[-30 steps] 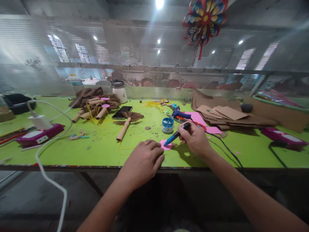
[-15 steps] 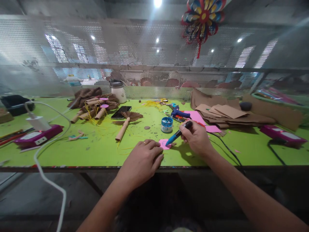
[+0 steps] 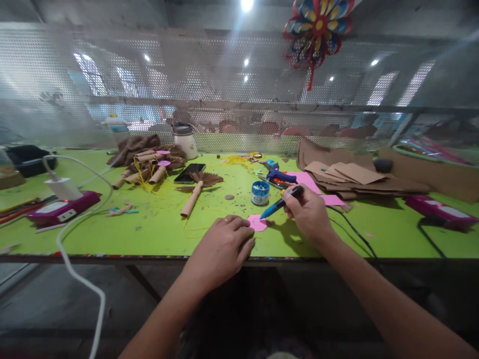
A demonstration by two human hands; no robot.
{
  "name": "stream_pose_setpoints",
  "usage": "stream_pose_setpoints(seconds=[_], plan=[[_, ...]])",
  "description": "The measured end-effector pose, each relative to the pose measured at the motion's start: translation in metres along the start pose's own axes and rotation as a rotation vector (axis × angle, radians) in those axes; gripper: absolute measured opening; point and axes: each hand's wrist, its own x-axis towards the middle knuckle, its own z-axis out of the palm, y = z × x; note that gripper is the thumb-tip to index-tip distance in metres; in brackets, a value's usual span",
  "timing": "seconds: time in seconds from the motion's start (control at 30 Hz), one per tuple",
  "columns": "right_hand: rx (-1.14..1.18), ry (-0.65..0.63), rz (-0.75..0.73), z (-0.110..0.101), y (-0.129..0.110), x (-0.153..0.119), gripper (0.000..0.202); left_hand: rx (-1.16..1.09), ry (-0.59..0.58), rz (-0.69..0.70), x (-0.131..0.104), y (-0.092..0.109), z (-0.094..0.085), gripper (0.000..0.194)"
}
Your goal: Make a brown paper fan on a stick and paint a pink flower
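Note:
A blue marker with a black end is gripped in my right hand, its tip at the upper right of a small pink paper piece. Faint drawn lines show on that paper. My left hand lies flat with fingers stretched out, its fingertips on the paper's left edge. Just behind the paper stands a small blue-rimmed jar. To the left lies a rolled brown paper tube with a pleated fan top, and yellow strands trail below it.
Behind are a phone, a heap of brown paper tubes, a white jar and a blue glue gun. Brown paper sheets lie right. Purple power strips with cables flank the green table.
The marker tip has shifted slightly up and right on the pink paper, with my right hand. My left hand stays in place. The whole view has moved a little.

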Motion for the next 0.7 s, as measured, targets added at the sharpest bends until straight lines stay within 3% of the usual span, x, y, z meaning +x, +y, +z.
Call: stream_pose_setpoints(seconds=[0.7], plan=[[-0.125, -0.03, -0.068, -0.0004, -0.0009, -0.0048, 0.023, 0.006, -0.002, 0.003, 0.0005, 0.0007, -0.0008, 0.03]])
